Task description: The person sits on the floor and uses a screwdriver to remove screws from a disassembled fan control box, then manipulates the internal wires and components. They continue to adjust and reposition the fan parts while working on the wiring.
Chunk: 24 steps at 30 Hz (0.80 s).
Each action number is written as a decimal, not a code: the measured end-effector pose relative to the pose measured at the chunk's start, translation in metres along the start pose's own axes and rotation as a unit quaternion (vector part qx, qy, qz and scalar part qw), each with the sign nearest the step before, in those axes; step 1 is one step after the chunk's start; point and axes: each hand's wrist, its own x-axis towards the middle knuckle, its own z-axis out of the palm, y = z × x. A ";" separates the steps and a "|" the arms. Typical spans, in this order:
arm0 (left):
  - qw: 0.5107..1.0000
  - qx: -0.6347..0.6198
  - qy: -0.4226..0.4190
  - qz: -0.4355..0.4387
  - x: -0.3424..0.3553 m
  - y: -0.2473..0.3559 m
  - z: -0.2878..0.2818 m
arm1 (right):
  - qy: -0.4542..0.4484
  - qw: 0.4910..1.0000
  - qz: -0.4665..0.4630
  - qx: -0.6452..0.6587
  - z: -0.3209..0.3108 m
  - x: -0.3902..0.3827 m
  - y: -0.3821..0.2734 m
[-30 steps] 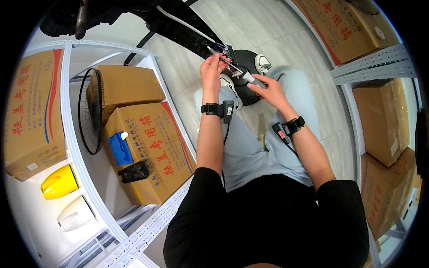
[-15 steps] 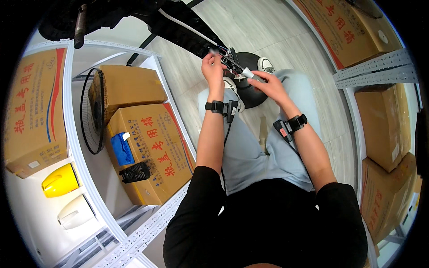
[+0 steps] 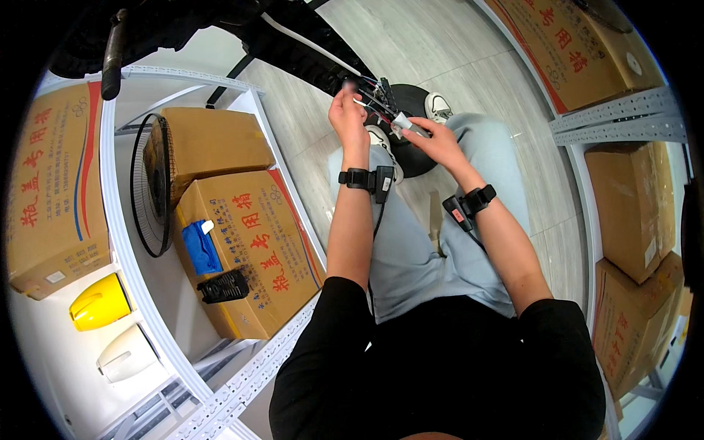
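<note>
My right hand is closed around the grey and white handle of a screwdriver. Its thin shaft slants up and left into a cluster of wires and small parts at the end of a long black body. Beside that end, my left hand has its fingertips pinched together. A small blurred spot shows at those fingertips, too unclear to name. Below the wired parts, a black round base rests on the floor between my shoes, partly covered by my right hand.
On the left rack stand cardboard boxes, a fan grille, a blue cloth-like bundle, a black ribbed part, and yellow and white covers. A metal rod hangs upper left. Boxes fill the right rack.
My right hand and the screwdriver have shifted slightly to the left. My left hand remains beside the wired end, with its fingers still pinched.
</note>
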 end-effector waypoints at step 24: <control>1.000 0.012 0.006 -0.024 -0.003 0.007 -0.002 | 0.045 0.996 -0.079 -0.019 0.014 0.017 0.007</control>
